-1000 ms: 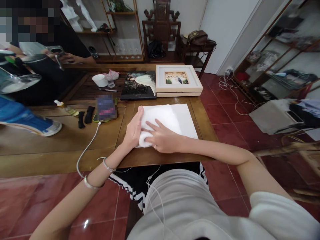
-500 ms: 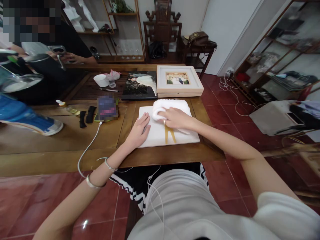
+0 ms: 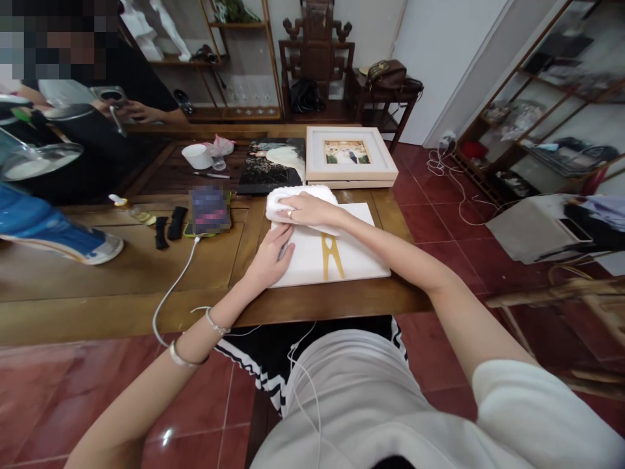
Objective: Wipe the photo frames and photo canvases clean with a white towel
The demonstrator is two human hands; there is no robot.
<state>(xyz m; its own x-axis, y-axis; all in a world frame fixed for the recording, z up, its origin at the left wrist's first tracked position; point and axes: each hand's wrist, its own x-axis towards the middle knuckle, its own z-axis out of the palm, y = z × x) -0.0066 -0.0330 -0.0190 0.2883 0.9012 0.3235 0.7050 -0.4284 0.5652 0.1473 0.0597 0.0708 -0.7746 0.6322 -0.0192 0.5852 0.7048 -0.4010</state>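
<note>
A flat white board [image 3: 359, 254] with a gold easel mark [image 3: 331, 253] lies on the wooden table [image 3: 122, 273] in front of me. My left hand [image 3: 271, 255] rests flat on the board's near left edge, fingers spread. My right hand [image 3: 305, 210] presses a folded white cloth [image 3: 293, 195] against the board's far left corner, fingers curled over the cloth.
Beyond the board lie a cream picture frame [image 3: 349, 156] and a dark photo print [image 3: 273, 166]. A phone [image 3: 209, 210] with a white cable [image 3: 170, 286], black items [image 3: 168, 225], a white cup [image 3: 196, 156] and a pen sit to the left. Another person [image 3: 97, 78] sits far left.
My right hand slid the cloth from the board's near left corner to the far side, then left along the far edge, uncovering the gold mark. My left hand shifted slightly on the left edge.
</note>
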